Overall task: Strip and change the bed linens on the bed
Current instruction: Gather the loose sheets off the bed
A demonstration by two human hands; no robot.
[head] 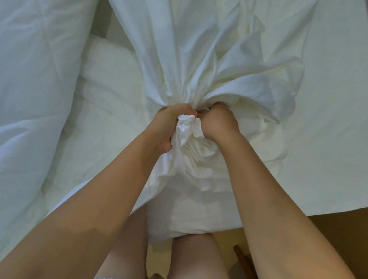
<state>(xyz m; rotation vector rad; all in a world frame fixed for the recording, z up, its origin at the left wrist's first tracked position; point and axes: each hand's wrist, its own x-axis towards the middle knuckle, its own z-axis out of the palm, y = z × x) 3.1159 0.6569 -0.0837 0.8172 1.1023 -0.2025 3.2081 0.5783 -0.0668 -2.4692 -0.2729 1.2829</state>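
From the head camera, both your fists sit side by side above the near edge of the mattress (334, 126), closed tight on the same gathered neck of the sheet (203, 55). Your left hand (168, 125) has its fingers wrapped round the bunch from the left, and your right hand (221, 124) clamps it from the right, knuckles up; a wad of cloth bulges out between them.

From that grip the sheet fans away in taut folds toward the far edge, which suggests you are hauling it off the bed in one bundle rather than corner by corner. Loose cloth hangs below your hands over the near edge, against your knees.

The right side of the mattress lies bare to its near right corner. A quilted duvet (23, 76) is heaped along the left edge, probably pushed aside to free the sheet, with a pillow (106, 96) between it and the bunch.
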